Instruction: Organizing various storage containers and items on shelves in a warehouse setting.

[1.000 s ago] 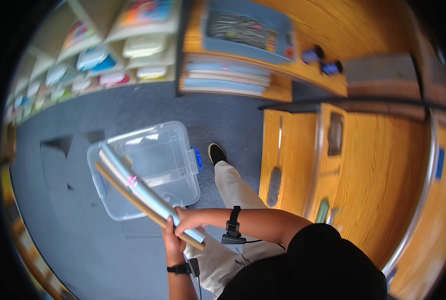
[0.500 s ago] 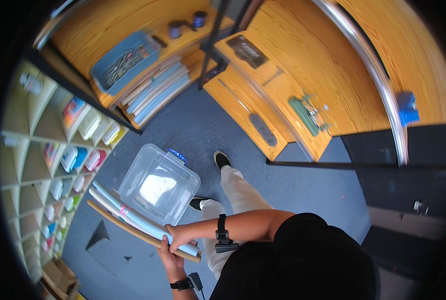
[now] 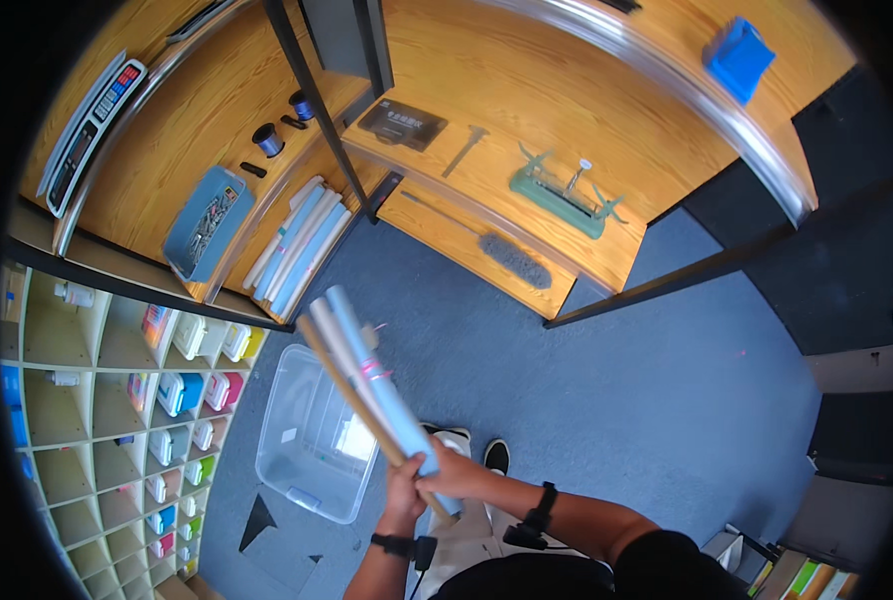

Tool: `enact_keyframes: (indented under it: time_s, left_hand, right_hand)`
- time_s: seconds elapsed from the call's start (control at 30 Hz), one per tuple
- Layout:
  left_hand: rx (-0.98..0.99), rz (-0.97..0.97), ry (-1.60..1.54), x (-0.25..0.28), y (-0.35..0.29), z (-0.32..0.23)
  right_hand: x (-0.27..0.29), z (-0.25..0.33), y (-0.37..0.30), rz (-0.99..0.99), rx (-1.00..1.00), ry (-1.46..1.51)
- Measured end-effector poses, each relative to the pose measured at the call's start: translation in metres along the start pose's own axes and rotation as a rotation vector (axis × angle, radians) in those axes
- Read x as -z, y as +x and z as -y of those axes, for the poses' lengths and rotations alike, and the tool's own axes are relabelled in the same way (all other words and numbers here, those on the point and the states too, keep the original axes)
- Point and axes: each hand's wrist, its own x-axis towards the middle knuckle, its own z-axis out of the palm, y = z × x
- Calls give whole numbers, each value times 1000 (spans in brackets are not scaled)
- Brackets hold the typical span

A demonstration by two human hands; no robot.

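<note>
Low in front of me, both my hands are closed round the near end of a bundle of long rolls. The bundle holds a light blue roll [image 3: 397,410], a whitish roll [image 3: 339,340] and a thin brown roll [image 3: 355,396], slanting up and away to the left. My left hand [image 3: 404,492] grips from the brown roll's side, and my right hand [image 3: 452,472] grips from the light blue one's side. A pink mark shows partway along the rolls. Below them, a clear plastic box [image 3: 292,455] stands on the floor, partly hidden by the bundle.
More blue and white rolls [image 3: 302,245] lie on a low wooden shelf beyond. Above them are a blue-grey bin [image 3: 202,225] of small metal parts and two spools. At right, a shelf bears a green metal device [image 3: 559,203] above a grey duster [image 3: 515,260]. Cubbies [image 3: 117,405] line the left.
My view has turned left-to-right, so the shelves sit differently. The rolls, held in both hands, have swung from pointing left to pointing up and away, over the box's edge.
</note>
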Motion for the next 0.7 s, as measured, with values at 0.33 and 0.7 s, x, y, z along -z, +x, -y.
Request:
enact_keyframes:
  time_s: [0.33,0.7]
  left_hand:
    - [44,119,313,-70,17,47]
    - [-477,136,706,-99,8,-22]
  right_hand:
    - [73,-125,7,-88,-159,343]
    - [58,27,67,-424,152,5]
